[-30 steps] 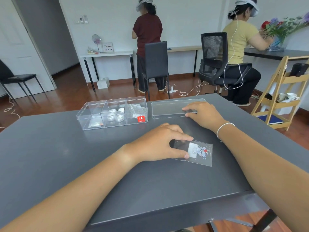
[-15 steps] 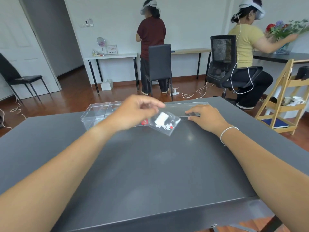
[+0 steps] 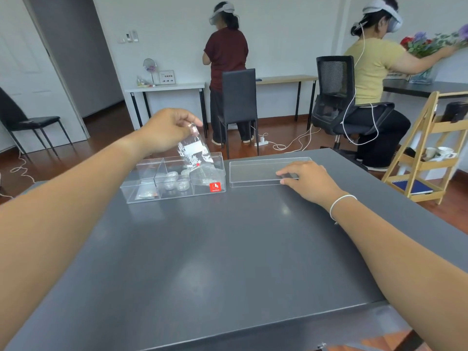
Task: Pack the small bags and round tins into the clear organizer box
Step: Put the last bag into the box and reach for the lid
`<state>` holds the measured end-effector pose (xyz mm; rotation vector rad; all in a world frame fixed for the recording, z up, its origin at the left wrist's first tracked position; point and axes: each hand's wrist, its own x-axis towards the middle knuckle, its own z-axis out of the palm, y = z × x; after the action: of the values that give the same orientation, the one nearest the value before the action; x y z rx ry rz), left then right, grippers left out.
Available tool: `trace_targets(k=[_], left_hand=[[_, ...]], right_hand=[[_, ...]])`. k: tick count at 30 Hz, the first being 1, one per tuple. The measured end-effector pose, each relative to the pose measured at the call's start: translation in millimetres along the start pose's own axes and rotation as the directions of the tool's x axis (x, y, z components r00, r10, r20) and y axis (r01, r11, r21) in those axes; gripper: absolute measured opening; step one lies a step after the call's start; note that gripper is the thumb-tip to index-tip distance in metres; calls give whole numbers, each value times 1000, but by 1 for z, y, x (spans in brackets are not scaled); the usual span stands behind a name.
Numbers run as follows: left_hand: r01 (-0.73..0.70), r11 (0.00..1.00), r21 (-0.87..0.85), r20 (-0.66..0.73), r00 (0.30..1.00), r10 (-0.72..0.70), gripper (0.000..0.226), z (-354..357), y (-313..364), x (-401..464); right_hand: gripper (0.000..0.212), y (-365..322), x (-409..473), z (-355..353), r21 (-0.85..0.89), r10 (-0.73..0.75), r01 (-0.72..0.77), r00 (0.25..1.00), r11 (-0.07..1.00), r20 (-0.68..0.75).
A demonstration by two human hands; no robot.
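A small clear bag (image 3: 193, 154) with white and red bits inside is pinched by its top edge in the left hand (image 3: 167, 131) and is held hanging above the clear organizer box (image 3: 174, 179), roughly over the divider between the middle and right compartments. The fingers of that hand are closed tightly on the bag's corner. The right hand (image 3: 307, 179) is laid flat, fingers spread, on the near edge of the clear lid (image 3: 263, 169), which lies on the worktop (image 3: 228, 249) just beside the box on its right; nothing is gripped by it, the lid being only pressed or steadied.

Inside the box, several round tins (image 3: 177, 182) are seen in the middle compartment, a flat bag (image 3: 146, 194) lies on the floor of the left compartment, and another clear bag (image 3: 206, 176) appears to be stored in the right compartment behind the red label (image 3: 215, 187). The exact count of tins cannot be told through the clear walls.

The task is judged to be close to its end: no other bags or tins are visible on the worktop, so the bag in the air is probably the last piece. What is left, by this reading, is for the bag to be lowered into a compartment and released, and perhaps for the lid to be set on the box.
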<state>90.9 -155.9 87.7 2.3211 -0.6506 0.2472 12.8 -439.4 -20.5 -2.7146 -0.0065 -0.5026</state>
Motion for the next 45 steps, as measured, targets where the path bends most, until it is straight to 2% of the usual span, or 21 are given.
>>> trace_targets(k=[8, 16, 21, 27, 34, 45], left_hand=[[-10, 997, 74, 55, 998, 6, 33, 24, -7, 16], [3, 998, 58, 134, 991, -10, 35, 46, -17, 24], [24, 999, 39, 142, 989, -29, 33, 55, -17, 26], [66, 998, 9, 148, 987, -67, 31, 61, -17, 27], [103, 992, -71, 113, 989, -94, 25, 65, -21, 29], [51, 988, 148, 122, 990, -69, 28, 66, -27, 25]], right_hand=[[22, 0, 0, -1, 9, -15, 15, 1000, 1000, 2], [21, 2, 0, -2, 24, -28, 28, 1000, 999, 4], [35, 4, 2, 0, 1, -9, 9, 1000, 1000, 9], [58, 8, 4, 3, -45, 58, -52, 988, 998, 145], [57, 12, 5, 5, -115, 83, -59, 975, 992, 208], [48, 8, 4, 2, -115, 66, -43, 977, 992, 204]])
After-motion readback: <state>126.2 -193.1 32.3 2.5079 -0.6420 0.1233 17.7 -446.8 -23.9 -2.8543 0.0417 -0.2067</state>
